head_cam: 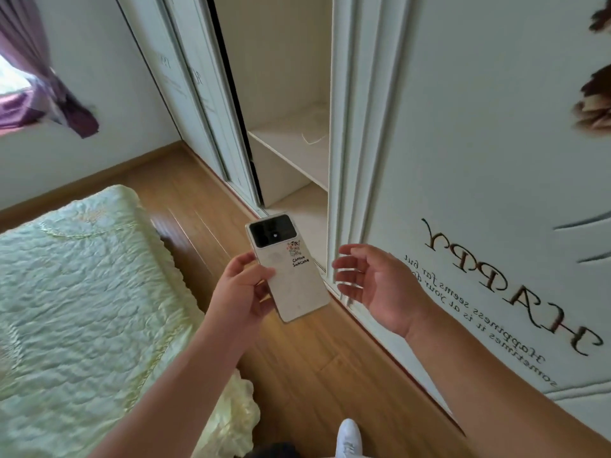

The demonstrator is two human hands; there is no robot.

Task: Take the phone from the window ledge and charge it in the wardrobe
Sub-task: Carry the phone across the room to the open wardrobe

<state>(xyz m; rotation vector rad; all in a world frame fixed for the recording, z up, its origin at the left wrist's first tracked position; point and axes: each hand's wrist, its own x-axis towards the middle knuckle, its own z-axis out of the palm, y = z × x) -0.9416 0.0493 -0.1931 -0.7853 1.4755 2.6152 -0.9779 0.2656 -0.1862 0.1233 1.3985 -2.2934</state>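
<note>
My left hand (239,289) holds a white phone (291,276) by its lower left edge, back side up, with a black camera block and a small cartoon sticker showing. To the right of the phone, apart from it, my right hand (373,285) hovers with its fingers spread and nothing in it. Ahead, the white wardrobe (373,143) stands with its sliding door pushed aside. Inside, a shelf (297,150) carries a thin white cable (314,133) lying in a loop.
A bed with a pale green quilt (82,292) fills the left side. Wooden floor (297,375) runs between the bed and the wardrobe. The right-hand wardrobe door (496,193) bears brown lettering. A purple curtain (43,87) hangs by the window at far left. A white shoe (347,438) shows below.
</note>
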